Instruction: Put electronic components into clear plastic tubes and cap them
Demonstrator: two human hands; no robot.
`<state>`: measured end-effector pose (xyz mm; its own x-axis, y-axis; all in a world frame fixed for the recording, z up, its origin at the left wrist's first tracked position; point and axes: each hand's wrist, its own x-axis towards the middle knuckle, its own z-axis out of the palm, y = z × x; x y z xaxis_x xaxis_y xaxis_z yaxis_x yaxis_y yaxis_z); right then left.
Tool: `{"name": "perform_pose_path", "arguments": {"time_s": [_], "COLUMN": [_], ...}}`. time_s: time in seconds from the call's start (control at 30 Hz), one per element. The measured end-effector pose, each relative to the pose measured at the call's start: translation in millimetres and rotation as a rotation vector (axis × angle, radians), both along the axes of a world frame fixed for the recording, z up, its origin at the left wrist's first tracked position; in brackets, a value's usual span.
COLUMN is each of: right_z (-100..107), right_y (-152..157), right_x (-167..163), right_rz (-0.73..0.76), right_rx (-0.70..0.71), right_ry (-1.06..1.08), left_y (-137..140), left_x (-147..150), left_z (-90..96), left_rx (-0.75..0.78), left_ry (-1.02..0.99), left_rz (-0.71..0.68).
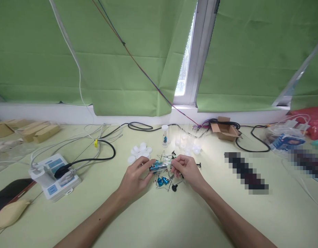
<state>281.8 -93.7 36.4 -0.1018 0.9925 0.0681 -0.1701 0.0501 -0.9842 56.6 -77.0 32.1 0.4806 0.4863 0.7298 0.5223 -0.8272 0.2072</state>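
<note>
A white power strip (55, 176) with a black plug lay at the left of the pale green table (159, 220). An open cardboard box (224, 130) sat near the windowsill, green blinds (123, 55) hanging behind it. White caps (140, 151) clustered mid-table.

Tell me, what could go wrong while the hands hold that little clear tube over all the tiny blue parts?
The clear tube is pinched between the left hand and the right hand, lying sideways, so the blue parts inside might slide out. The loose blue parts below are small and could get knocked about by a wrist. The white caps sit loose close by and might roll away.
</note>
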Motion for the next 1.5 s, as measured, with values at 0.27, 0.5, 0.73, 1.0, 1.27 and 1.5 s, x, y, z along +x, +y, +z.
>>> {"name": "perform_pose_path", "arguments": {"time_s": [0.27, 0.5, 0.73, 1.0, 1.27, 1.5], "right_z": [-2.0, -5.2, -4.5, -2.6, 0.9, 1.1], "right_y": [1.3, 1.4, 0.5, 1.4, 0.7, 1.2], "right_x": [-0.5, 1.1, 2.5, 7.3, 12.0, 16.7], "right_rz": [0.019, 0.053, 0.096, 0.183, 0.273, 0.347], "right_rx": [-0.014, -0.013, -0.033, -0.053, -0.083, -0.114], "right_ry": [-0.012, -0.036, -0.018, -0.017, -0.016, 0.001], "left_y": [0.4, 1.5, 1.6, 0.9, 0.2, -1.5], "left_x": [0.1, 0.0, -2.3, -2.8, -1.5, -0.1], "left_z": [0.1, 0.2, -1.1, -0.3, 0.9, 3.1], "left_rx": [0.007, 0.005, 0.014, -0.015, -0.063, -0.085], "left_ry": [0.003, 0.017, 0.012, 0.000, -0.013, -0.008], "left_rz": [-0.013, -0.023, -0.056, -0.088, -0.120, -0.149]}}
